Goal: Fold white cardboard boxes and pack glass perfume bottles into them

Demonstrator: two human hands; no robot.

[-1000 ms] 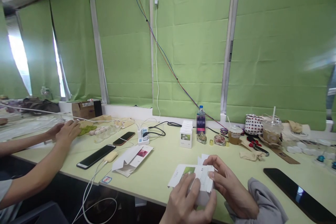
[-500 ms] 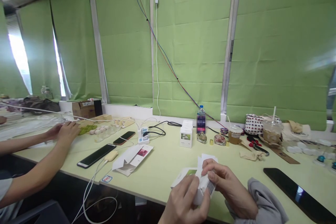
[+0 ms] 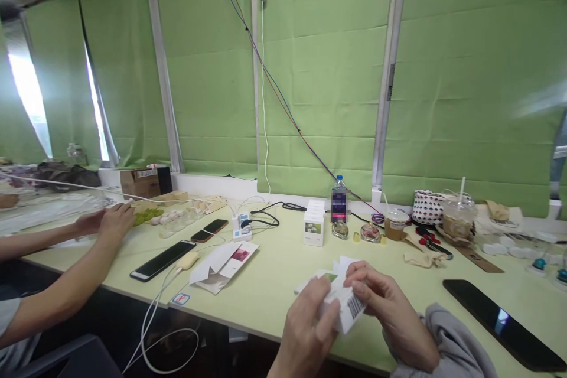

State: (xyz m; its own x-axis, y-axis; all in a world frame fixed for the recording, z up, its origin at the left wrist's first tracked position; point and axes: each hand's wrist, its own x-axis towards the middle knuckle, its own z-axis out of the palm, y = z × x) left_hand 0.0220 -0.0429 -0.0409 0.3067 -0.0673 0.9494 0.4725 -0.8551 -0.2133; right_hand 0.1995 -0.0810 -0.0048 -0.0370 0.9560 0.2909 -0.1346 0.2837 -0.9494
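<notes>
Between my two hands is a small white carton [image 3: 351, 305] with a green picture on one face and a barcode on another; its far-end flaps stick up. My left hand [image 3: 308, 322] is closed round its near left side. The fingers of my right hand [image 3: 376, 301] pinch the right edge by the flaps. Part of the carton is hidden behind my fingers. Beyond my hands stands a row of similar white boxes [image 3: 313, 235]. An unfolded white carton with a pink picture [image 3: 234, 263] lies to the left.
Two phones [image 3: 163, 260] and a white cable lie left, near a power strip [image 3: 242, 229]. A bottle [image 3: 339, 201], glass jars [image 3: 370, 233] and iced drinks [image 3: 396, 225] line the back. A dark phone [image 3: 502, 322] rests at right. Another person's hands [image 3: 113, 220] work at far left.
The carton has turned and tilted in my hands, so its barcode face shows more. My left fingers have shifted along it. The other person's hands stay about where they were.
</notes>
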